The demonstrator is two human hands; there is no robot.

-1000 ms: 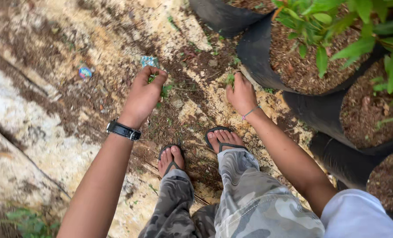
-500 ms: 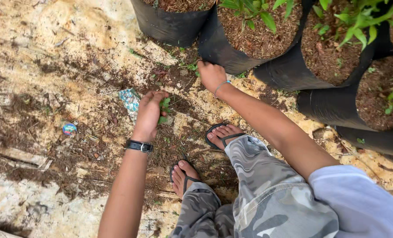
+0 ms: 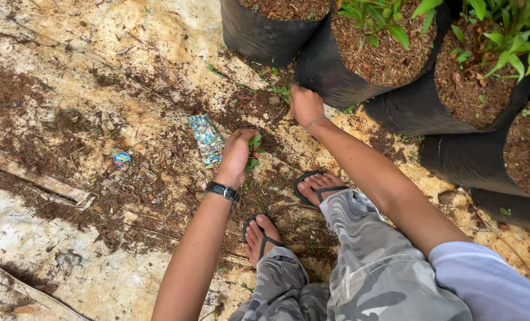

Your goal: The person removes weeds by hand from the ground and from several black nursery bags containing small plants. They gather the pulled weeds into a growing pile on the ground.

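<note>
A small green weed grows from the dirt just ahead of the person's feet, and the left hand has its fingers closed around the leaves. A crumpled blue wrapper lies on the ground touching that hand's outer side. The right hand rests farther ahead, fingers curled down into the soil by a tuft of grass at the foot of a black grow bag; whether they pinch anything I cannot tell. A black watch sits on the left wrist, a thin bracelet on the right.
</note>
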